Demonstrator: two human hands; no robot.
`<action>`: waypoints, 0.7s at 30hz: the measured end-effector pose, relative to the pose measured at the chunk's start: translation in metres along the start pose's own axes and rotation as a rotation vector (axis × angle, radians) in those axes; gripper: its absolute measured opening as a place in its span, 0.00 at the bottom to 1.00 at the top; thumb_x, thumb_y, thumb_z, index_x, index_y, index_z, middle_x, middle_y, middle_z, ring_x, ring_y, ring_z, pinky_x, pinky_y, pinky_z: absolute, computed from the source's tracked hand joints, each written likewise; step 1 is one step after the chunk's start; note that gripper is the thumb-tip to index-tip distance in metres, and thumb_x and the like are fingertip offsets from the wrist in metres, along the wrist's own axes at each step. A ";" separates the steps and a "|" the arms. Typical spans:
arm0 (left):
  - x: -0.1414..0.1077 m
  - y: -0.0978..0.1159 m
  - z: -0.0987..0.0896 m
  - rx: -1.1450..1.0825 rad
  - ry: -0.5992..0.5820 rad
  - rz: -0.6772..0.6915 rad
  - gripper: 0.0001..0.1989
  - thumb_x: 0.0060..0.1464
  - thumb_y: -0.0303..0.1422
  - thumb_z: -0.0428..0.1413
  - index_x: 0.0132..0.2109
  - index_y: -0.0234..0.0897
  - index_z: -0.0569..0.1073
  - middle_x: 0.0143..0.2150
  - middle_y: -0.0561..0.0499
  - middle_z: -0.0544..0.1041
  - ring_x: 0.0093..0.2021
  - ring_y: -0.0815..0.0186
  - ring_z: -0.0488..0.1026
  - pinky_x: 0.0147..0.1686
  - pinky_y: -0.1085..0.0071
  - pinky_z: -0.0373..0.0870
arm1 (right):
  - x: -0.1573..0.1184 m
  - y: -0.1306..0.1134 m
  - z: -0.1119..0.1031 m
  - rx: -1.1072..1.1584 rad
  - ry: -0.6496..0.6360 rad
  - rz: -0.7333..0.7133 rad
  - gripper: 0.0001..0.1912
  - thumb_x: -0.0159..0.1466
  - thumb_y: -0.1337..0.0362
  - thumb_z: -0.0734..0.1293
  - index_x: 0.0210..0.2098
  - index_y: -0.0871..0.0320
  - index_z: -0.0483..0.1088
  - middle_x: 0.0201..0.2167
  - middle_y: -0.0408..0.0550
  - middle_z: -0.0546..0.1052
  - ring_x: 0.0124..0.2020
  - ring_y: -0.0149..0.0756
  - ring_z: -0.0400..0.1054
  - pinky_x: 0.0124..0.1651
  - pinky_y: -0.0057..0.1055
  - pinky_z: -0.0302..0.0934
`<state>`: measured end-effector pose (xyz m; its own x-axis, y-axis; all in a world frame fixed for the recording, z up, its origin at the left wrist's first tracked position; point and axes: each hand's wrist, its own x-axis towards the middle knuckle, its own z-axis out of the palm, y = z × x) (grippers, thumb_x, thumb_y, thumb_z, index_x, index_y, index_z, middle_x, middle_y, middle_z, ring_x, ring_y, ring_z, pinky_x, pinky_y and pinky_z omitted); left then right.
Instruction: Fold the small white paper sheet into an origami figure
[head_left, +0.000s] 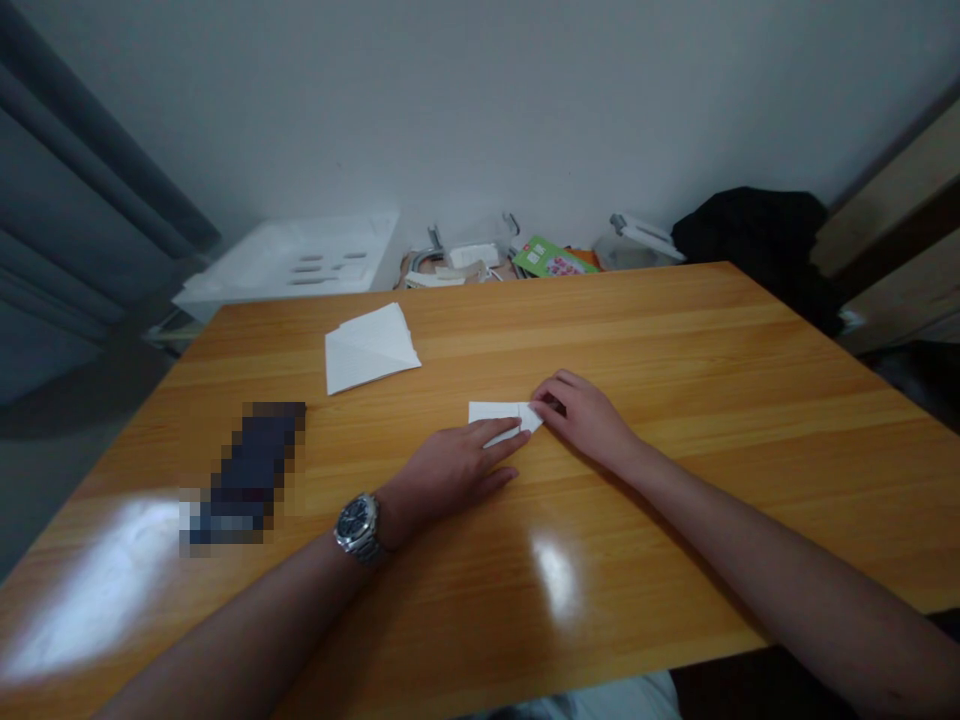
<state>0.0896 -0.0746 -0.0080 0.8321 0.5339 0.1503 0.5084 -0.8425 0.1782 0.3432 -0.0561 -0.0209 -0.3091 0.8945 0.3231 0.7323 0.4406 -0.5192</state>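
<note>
A small folded piece of white paper (491, 410) lies flat near the middle of the wooden table (637, 330). My left hand (457, 465), with a metal watch on its wrist, rests on the paper with its fingers spread, partly covering it. At the paper's right end, my right hand (581, 410) has its thumb and forefinger closed on the tip. Farther back on the left lies a stack of white paper sheets (371, 348), touched by neither hand.
A blurred-out dark object (251, 470) lies on the table's left side. Beyond the far edge are a white foam tray (300, 255), a green packet (551, 257) and cables. Black fabric (757, 235) is at the back right, a grey curtain at the left.
</note>
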 end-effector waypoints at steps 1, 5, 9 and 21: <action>0.000 0.000 0.000 -0.003 -0.001 0.002 0.24 0.70 0.41 0.47 0.69 0.42 0.61 0.70 0.44 0.65 0.64 0.56 0.69 0.59 0.59 0.73 | 0.000 0.000 0.001 -0.004 0.005 0.001 0.04 0.69 0.64 0.67 0.36 0.56 0.72 0.36 0.48 0.73 0.39 0.40 0.69 0.42 0.35 0.63; 0.001 -0.001 0.001 -0.023 0.011 0.015 0.24 0.70 0.40 0.48 0.68 0.38 0.64 0.68 0.42 0.67 0.63 0.56 0.70 0.59 0.59 0.73 | 0.001 -0.001 0.003 -0.031 0.030 0.005 0.04 0.68 0.65 0.67 0.36 0.55 0.71 0.35 0.48 0.72 0.38 0.39 0.68 0.42 0.35 0.62; 0.001 -0.001 0.000 -0.028 0.020 0.012 0.23 0.69 0.40 0.49 0.67 0.38 0.65 0.67 0.42 0.68 0.63 0.56 0.71 0.59 0.59 0.73 | 0.001 -0.003 0.003 -0.073 0.045 0.009 0.04 0.68 0.65 0.67 0.35 0.55 0.70 0.35 0.48 0.72 0.38 0.40 0.68 0.42 0.35 0.61; 0.002 -0.002 -0.001 -0.038 0.008 0.021 0.23 0.69 0.41 0.48 0.66 0.39 0.65 0.67 0.43 0.69 0.63 0.56 0.70 0.60 0.59 0.72 | 0.002 -0.004 0.003 -0.094 0.044 0.014 0.05 0.67 0.64 0.69 0.35 0.55 0.69 0.35 0.48 0.72 0.39 0.41 0.68 0.43 0.36 0.61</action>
<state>0.0898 -0.0723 -0.0068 0.8405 0.5169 0.1626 0.4818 -0.8502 0.2122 0.3380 -0.0561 -0.0208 -0.2729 0.8954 0.3518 0.7905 0.4172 -0.4485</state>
